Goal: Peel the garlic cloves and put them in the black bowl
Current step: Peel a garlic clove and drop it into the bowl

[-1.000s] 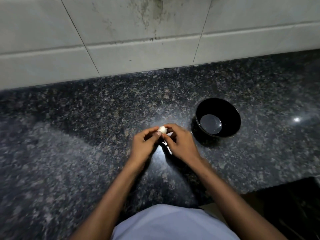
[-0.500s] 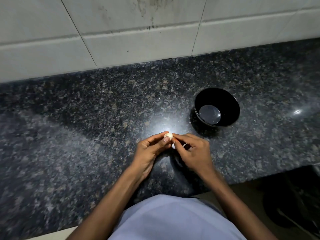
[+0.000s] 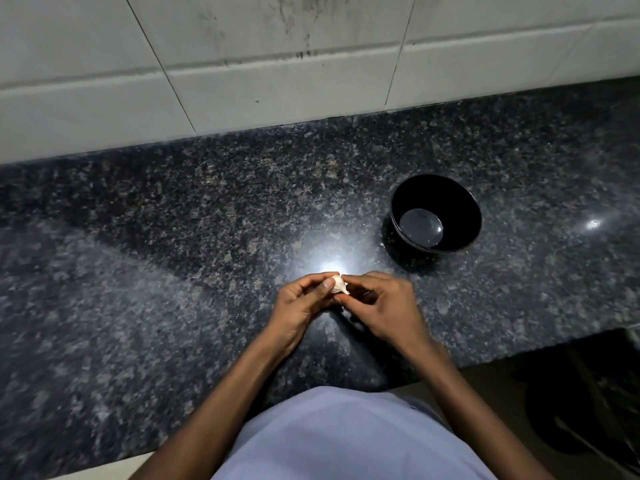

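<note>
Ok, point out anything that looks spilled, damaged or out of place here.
Nothing stands out. Both hands, left hand and right hand, pinch one garlic clove above the granite counter; the black bowl stands upright, with no cloves inside.

A table (image 3: pixel 173 271) runs along a tiled wall (image 3: pixel 277 81) behind it. A bowl (image 3: pixel 450 199) stands on the table, right of centre. Near its front edge, left of the bowl and closer to the person, two hands meet, left hand (image 3: pixel 298 306) and right hand (image 3: pixel 384 308), with a garlic clove (image 3: pixel 337 285) between their fingertips.
</note>
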